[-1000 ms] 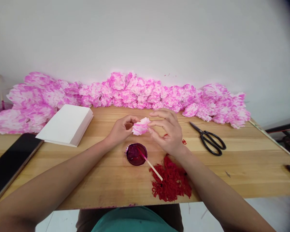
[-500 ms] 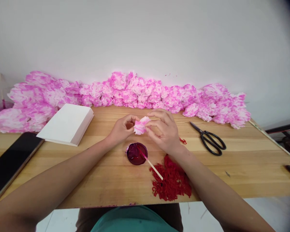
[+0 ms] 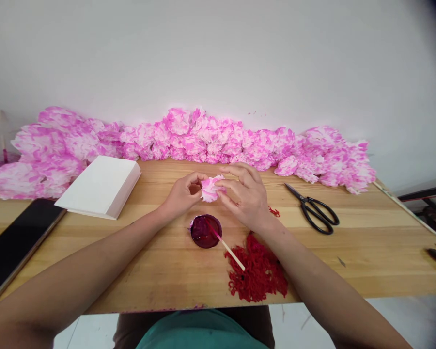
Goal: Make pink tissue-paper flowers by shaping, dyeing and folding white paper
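Between my hands, above the table, is a small pink and white paper flower (image 3: pixel 210 189). My left hand (image 3: pixel 183 195) pinches its left side between thumb and fingers. On the other side, my right hand (image 3: pixel 245 194) grips the flower's edge with thumb and forefinger, the other fingers raised and bent. Just below stands a small round dish of dark magenta dye (image 3: pixel 203 232), with a thin wooden stick (image 3: pixel 233 255) leaning out of it. The stick's outer end lies over a heap of red yarn pieces (image 3: pixel 257 276), partly behind my right forearm.
A long pile of pink and white paper flowers (image 3: pixel 210 135) lines the wall. To the left lie a thick white stack of paper (image 3: pixel 100 186) and a black phone (image 3: pixel 20 245). Black-handled scissors (image 3: pixel 314 211) rest at the right. A red yarn scrap (image 3: pixel 275 212) lies near my right wrist.
My right fingers have shifted slightly left over the flower, and its petals look a little more ruffled. My left hand stays in place; the things on the table have not moved.
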The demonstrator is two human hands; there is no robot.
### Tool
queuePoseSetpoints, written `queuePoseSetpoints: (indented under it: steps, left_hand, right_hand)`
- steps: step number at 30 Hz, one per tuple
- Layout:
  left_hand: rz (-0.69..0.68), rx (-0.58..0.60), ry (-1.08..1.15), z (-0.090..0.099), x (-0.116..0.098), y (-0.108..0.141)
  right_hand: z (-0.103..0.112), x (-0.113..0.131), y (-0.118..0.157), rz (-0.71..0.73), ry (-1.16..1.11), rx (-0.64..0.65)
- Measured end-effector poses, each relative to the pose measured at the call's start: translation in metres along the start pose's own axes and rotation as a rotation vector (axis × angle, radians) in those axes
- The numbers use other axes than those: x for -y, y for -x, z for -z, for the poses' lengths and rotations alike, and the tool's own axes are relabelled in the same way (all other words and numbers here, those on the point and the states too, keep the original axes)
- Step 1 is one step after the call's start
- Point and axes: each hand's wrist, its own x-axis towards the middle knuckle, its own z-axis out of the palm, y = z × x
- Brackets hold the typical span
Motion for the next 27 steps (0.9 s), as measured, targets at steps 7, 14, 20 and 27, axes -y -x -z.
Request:
queuePoseSetpoints:
  steps: [7,14,20,27]
  left_hand:
    - [0.0,0.004,0.003,-0.0005,-0.0019,0.0002]
    - [-0.026,0.026,-0.036,-0.0007,-0.0012,-0.0001]
    - [-0.004,0.004,-0.016,0.0,-0.0018,-0.0003]
    - [0.017,-0.032,0.037,0.0009,-0.0059,-0.0029]
  right_hand:
    - [0.0002,0.0025,0.0,-0.008,0.023,0.045]
    - [-0.0015,0.0049,-0.0003,-0.034,0.039,0.08]
    - [-0.0004,0.0038,-0.0008,-0.022,-0.03,0.029]
    - [0.0051,0.0022,-0.0027,-0.014,-0.084,-0.069]
